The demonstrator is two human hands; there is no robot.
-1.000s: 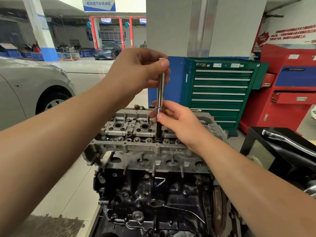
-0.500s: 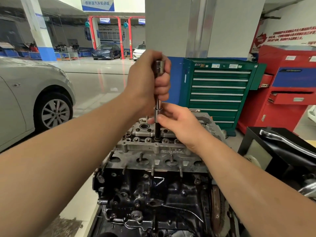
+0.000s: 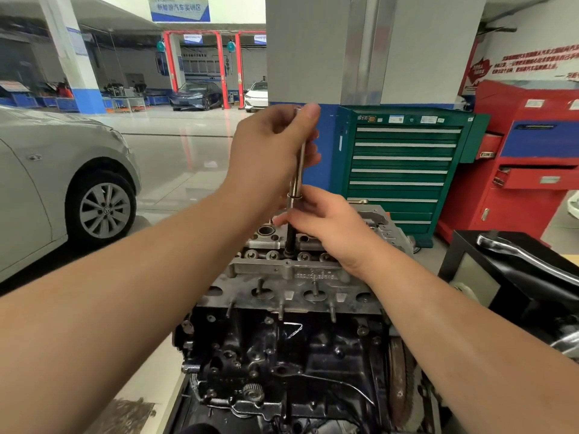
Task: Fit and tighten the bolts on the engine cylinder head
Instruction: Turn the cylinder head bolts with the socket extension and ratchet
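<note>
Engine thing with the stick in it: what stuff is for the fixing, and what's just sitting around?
For the job:
- cylinder head
- extension bar standing upright in it
- left hand gripping the bar's top
- right hand pinching it lower down

Just around:
- green tool cabinet
- red cabinet
- silver car

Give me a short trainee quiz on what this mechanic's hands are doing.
1. True or false: the left hand grips the top of the upright extension bar.
2. The bar's lower end stands on: A) the silver car, B) the cylinder head, C) the green cabinet.
3. Which hand steadies the bar's lower part?

Key: 1 true; 2 B; 3 the right hand.
</note>
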